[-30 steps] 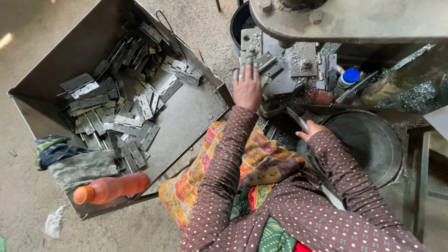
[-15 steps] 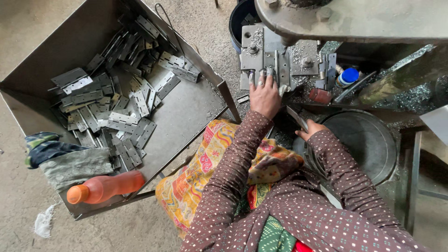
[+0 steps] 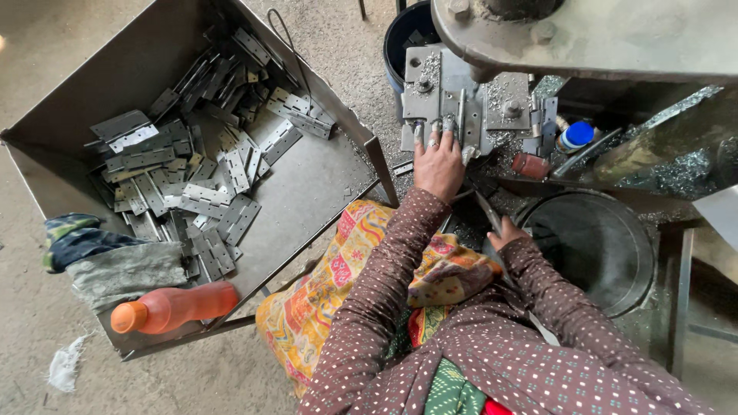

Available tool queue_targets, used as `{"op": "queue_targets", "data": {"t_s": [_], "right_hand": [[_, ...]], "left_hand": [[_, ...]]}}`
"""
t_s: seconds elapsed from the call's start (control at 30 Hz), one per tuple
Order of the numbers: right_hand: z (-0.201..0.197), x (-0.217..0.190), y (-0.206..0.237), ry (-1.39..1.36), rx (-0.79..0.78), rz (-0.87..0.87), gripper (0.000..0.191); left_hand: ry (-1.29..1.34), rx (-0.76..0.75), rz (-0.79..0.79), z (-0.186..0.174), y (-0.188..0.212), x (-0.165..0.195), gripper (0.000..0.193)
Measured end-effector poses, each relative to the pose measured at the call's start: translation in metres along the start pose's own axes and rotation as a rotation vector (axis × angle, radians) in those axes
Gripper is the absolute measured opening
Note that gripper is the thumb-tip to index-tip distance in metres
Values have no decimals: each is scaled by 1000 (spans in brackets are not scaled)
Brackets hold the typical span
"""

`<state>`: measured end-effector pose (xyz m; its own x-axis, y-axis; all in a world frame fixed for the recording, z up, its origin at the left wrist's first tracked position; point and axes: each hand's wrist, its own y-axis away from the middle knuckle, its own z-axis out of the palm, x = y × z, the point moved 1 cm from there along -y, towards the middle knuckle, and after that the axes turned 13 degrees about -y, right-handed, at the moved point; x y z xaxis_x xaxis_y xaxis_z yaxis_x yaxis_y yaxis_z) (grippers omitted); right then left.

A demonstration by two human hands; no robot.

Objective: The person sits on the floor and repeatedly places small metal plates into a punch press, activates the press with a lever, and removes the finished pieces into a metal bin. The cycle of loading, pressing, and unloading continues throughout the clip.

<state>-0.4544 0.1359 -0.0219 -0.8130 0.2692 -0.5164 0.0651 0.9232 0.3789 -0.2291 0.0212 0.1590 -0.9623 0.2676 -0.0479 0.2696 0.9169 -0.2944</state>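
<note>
Nearest, the right hand (image 3: 506, 230) is gripping a thin metal lever (image 3: 487, 213), fingers mostly hidden. Farther, the left hand (image 3: 438, 163) is resting fingers spread on the press plate (image 3: 453, 92); any hinge underneath is hidden.

Grey metal hinges (image 3: 192, 184) in a grey steel bin (image 3: 323, 192). Orange bottle (image 3: 173, 307). Brown sleeves (image 3: 384, 292) dotted white. Yellow cloth (image 3: 338, 292) with red and blue print. Blue cap (image 3: 576, 134) on a white jar. Dark blue bucket (image 3: 396, 38).
</note>
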Motion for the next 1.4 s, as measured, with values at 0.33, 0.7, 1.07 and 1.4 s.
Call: {"op": "queue_targets", "data": {"t_s": [0.33, 0.7, 1.07, 1.4], "right_hand": [[-28, -16, -2, 66, -113, 175, 61], [-21, 3, -11, -8, -88, 28, 62], [-8, 2, -1, 125, 35, -60, 54], [-40, -3, -26, 29, -124, 38, 65]], "left_hand": [[-78, -183, -21, 46, -48, 7, 38], [-47, 9, 2, 32, -19, 3, 32], [30, -186, -9, 46, -54, 3, 31], [59, -108, -5, 36, -44, 0, 27]]}}
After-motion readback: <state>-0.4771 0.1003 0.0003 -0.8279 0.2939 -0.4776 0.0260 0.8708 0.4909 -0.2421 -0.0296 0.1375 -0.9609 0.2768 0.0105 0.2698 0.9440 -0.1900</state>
